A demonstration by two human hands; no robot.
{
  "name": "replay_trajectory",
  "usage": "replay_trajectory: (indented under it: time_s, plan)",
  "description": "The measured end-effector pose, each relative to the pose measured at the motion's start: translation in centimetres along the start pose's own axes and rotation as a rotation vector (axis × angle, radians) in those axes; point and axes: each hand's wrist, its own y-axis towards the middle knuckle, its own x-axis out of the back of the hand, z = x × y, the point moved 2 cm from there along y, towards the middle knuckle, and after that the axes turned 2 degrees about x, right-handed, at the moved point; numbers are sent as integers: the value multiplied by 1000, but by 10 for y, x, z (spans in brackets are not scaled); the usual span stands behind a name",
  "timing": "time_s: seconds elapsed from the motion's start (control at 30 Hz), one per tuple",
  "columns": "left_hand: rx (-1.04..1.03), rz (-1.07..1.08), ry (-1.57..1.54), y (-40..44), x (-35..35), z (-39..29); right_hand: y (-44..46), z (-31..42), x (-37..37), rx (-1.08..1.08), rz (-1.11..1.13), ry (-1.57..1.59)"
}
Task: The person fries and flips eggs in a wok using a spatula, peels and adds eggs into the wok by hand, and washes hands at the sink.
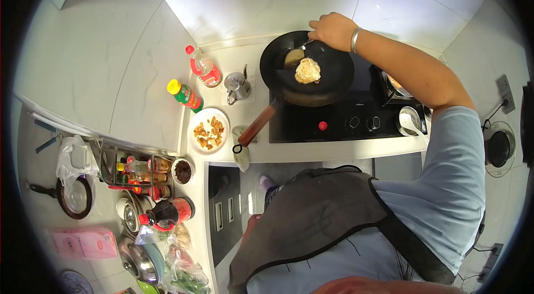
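My right hand (332,31), with a silver bracelet at the wrist, reaches over the far rim of a black wok (334,80). It grips the handle of a spatula (294,57), whose blade rests inside the wok. Right beside the blade lies a browned, yellowish fried egg (307,71). The wok sits on a black cooktop (311,127), its wooden handle (257,125) pointing toward the lower left. Only a small part of my left hand or forearm (253,221) shows low beside the apron; its fingers are hidden.
Left of the wok stand a metal oil pot (238,87), a red-capped bottle (204,69), a yellow-capped bottle (185,95) and a white plate (196,141) of browned pieces. A ladle (410,121) rests at right. Bottles and a lidded pot (137,261) crowd the left counter.
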Motion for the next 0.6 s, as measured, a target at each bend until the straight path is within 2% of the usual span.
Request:
replay_trajectory:
  time_s: [0.1,0.2,0.3,0.43,0.47,0.6]
  plan:
    - [4,2,10,0,3,0,-6,-10,3,-128,-44,31]
    - [6,-1,23,1,5,-1,-13,-35,14,-329,153,123]
    - [13,-3,37,3,9,-4,-21,-64,5,-396,268,174]
    - [-57,-2,24,6,6,-14,-30,-91,-23,-367,377,259]
    - [-86,-2,16,5,5,-21,-32,-86,-14,-395,495,228]
    - [-92,2,19,5,-2,-24,-30,-77,-32,-338,575,224]
